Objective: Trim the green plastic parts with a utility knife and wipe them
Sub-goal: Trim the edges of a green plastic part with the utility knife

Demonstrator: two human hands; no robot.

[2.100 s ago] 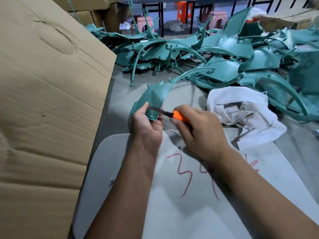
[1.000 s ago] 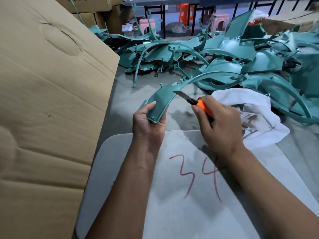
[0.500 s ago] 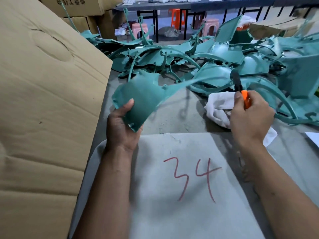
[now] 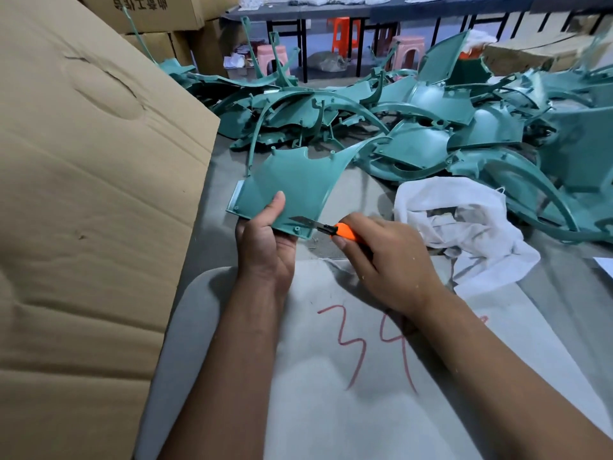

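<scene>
Green curved plastic part [image 4: 285,184], gripped at its broad near end by the left hand [image 4: 265,240], tapers away toward the worktop's far right; the right hand [image 4: 388,260] grips an orange utility knife [image 4: 331,229], blade on the part's near edge.

A grey counter [image 4: 361,194] carries a pale mat [image 4: 331,410] (red "34" written on it), a crumpled white cloth [image 4: 471,227] and heaped green parts [image 4: 414,127].

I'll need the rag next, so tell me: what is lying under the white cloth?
The white cloth lies bunched on the grey table; its near corner laps onto the grey board marked 34. Green parts border its far edge. Anything beneath its folds is covered.
</scene>
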